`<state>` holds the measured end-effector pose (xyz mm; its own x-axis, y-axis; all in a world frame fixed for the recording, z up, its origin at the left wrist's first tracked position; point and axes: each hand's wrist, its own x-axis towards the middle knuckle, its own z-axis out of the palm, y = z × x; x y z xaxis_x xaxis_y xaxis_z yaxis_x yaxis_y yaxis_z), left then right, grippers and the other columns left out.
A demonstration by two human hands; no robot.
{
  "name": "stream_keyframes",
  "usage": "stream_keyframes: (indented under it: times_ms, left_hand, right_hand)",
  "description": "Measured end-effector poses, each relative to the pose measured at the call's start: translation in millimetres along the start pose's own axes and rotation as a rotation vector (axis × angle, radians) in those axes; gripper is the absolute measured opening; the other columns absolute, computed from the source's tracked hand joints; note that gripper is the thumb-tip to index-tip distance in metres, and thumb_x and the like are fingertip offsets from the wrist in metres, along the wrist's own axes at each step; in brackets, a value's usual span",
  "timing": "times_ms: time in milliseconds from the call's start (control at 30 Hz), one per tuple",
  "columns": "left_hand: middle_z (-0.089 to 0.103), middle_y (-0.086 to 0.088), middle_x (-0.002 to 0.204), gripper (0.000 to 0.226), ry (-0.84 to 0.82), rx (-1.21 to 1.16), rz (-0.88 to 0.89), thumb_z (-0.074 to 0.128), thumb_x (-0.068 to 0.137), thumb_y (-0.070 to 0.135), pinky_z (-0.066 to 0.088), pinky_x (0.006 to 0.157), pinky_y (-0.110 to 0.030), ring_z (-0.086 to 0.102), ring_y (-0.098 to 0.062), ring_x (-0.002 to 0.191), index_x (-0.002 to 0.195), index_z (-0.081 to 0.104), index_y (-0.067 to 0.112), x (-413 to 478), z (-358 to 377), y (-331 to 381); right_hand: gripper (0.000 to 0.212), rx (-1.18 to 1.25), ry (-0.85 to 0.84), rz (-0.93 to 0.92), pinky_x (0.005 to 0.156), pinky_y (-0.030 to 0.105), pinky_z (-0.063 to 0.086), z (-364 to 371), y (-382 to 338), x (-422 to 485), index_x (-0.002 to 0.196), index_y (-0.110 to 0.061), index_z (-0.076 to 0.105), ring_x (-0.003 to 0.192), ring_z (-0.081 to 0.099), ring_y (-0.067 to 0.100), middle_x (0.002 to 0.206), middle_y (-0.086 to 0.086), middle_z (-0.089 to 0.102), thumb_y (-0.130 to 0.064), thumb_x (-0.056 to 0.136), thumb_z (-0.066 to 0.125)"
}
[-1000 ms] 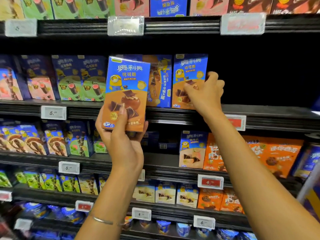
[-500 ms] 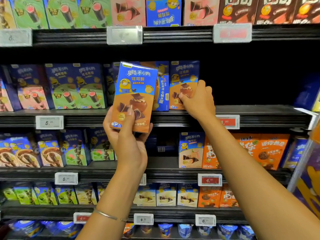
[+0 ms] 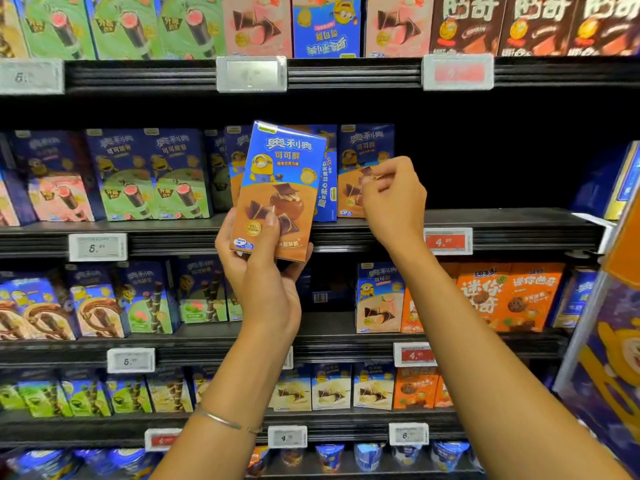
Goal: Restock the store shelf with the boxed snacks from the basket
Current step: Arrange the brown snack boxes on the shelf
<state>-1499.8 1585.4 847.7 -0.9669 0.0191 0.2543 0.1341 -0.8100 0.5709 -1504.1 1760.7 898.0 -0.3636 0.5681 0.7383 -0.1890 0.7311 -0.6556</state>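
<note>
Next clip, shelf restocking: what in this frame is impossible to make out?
All head view.
Basket: outside the frame.
Whether the right hand touches the shelved box: curled fingers cover the contact.
Sideways box: mostly hidden behind the held box in the left hand.
Upper price label: blurred, unreadable.
</note>
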Motion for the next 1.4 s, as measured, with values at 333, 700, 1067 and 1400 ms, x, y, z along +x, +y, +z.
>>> stream_keyframes:
  times_ms: [333, 700, 1067, 1400]
  left_hand:
    - [0.069, -0.002, 0.134, 0.055, -0.023, 0.003, -0.007, 0.075, 0.096, 0.019, 0.063, 0.075, -0.044, 0.076, -0.021, 0.108, 0.143, 0.051, 0.031, -0.1, 8.3, -1.7]
    - [0.07, -0.002, 0.133, 0.053, -0.011, 0.023, -0.027, 0.074, 0.097, 0.017, 0.065, 0.081, -0.051, 0.075, -0.025, 0.111, 0.143, 0.051, 0.031, -1.3, 16.1, -7.8]
    - [0.07, 0.002, 0.134, 0.058, -0.056, 0.075, 0.024, 0.076, 0.095, 0.016, 0.059, 0.094, -0.061, 0.073, -0.025, 0.117, 0.144, 0.05, 0.032, -5.7, 22.6, -17.8]
    - [0.075, -0.003, 0.121, 0.036, -0.119, 0.368, -0.05, 0.059, 0.105, 0.043, 0.063, 0.083, -0.044, 0.072, -0.029, 0.117, 0.137, 0.057, 0.025, 13.1, 16.7, -9.3]
  right_hand:
    - [0.081, -0.333, -0.149, 0.169, 0.078, 0.039, 0.041, 12.4, 28.0, 28.9, 0.138, -0.016, 0.033, 0.124, 0.051, 0.035, 0.14, 0.013, 0.044, -0.045, 0.08, 0.081]
    - [0.067, -0.371, -0.235, 0.229, 0.074, 0.038, 0.044, 33.2, 41.9, 51.3, 0.127, -0.016, 0.042, 0.113, 0.061, 0.036, 0.13, 0.013, 0.058, -0.05, 0.082, 0.078]
    - [0.037, 0.504, -0.282, 0.146, 0.07, 0.024, 0.061, -4.8, -16.7, -16.3, 0.111, -0.019, 0.058, 0.092, 0.072, 0.005, 0.107, -0.002, 0.07, -0.052, 0.095, 0.061]
    - [0.032, 0.535, -0.489, 0.298, 0.069, 0.034, 0.063, -23.6, -18.2, -10.8, 0.115, -0.012, 0.062, 0.088, 0.077, 0.016, 0.099, 0.001, 0.078, -0.04, 0.098, 0.062]
